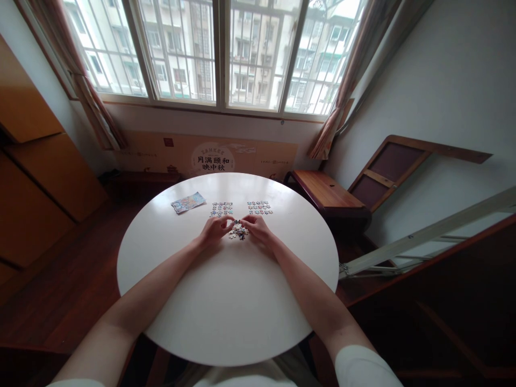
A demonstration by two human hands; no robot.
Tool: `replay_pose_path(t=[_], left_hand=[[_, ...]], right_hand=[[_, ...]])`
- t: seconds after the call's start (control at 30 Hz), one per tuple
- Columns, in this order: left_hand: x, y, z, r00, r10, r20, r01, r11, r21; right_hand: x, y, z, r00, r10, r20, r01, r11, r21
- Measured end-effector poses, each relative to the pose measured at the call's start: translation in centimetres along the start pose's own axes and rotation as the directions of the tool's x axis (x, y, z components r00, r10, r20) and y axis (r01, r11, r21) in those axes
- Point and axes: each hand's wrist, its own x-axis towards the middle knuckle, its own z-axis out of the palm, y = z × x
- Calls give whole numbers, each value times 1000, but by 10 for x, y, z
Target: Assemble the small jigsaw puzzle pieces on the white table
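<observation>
Over the white round table, my left hand [215, 228] and my right hand [258, 226] meet fingertip to fingertip. Between them is a small jigsaw puzzle piece [236, 221], pinched from both sides. Just below the fingers lies a loose heap of puzzle pieces [239, 233]. Beyond my left hand, a group of pieces [222, 207] is laid out in rows, partly covered by the fingers. A second group of pieces [260, 207], also in rows, lies beyond my right hand.
A colourful printed sheet [188, 202] lies at the table's far left. The round white table [226, 306] fills the middle. Past its far right edge stands a low wooden bench [326, 189]. A metal ladder-like frame [427, 234] leans at the right. Windows and a printed cardboard panel [266, 153] are behind.
</observation>
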Motion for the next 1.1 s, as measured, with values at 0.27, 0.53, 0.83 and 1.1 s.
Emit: replay_pose_path(t=[0.27, 0.53, 0.83, 1.1], left_hand=[[0, -4, 2, 1000, 9, -12, -9, 1000, -3], [0, -5, 2, 1000, 1, -13, -2, 1000, -11], [-1, -6, 2, 999, 33, 6, -33, 999, 4], [-1, -4, 1, 1000, 28, 14, -29, 1000, 13]], right_hand=[[0, -1, 0, 1000, -12, 1, 12, 1000, 1], [0, 1, 0, 1000, -16, 12, 16, 1000, -5], [0, -1, 0, 1000, -22, 9, 23, 999, -34], [0, -2, 1, 1000, -4, -2, 4, 999, -35]])
